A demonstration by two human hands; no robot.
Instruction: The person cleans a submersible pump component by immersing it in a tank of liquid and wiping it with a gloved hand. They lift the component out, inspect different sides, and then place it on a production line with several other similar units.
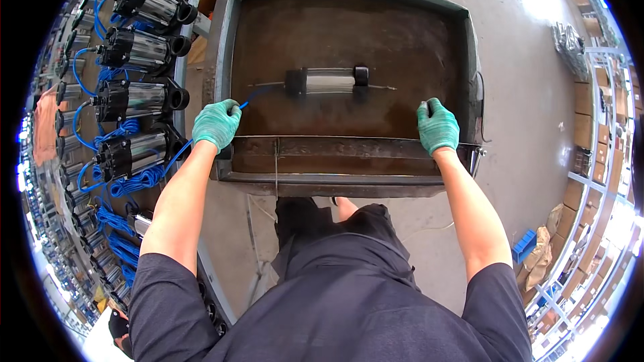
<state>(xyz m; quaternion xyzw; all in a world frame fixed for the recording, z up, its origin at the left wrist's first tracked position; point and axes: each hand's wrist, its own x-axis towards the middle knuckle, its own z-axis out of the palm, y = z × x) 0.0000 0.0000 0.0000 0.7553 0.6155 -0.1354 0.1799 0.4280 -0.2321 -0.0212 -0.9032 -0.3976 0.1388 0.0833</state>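
Your left hand, in a green knit glove, sits on the near rim of the big rusty steel tank with the fingers curled shut around a thin blue hose. Your right hand, gloved the same, grips that near rim further along, fingers bent over the edge. The silver metal cylinder with black end caps lies flat in the middle of the tank, under brownish water, well apart from both hands. More cylinders like it line the rack on your left.
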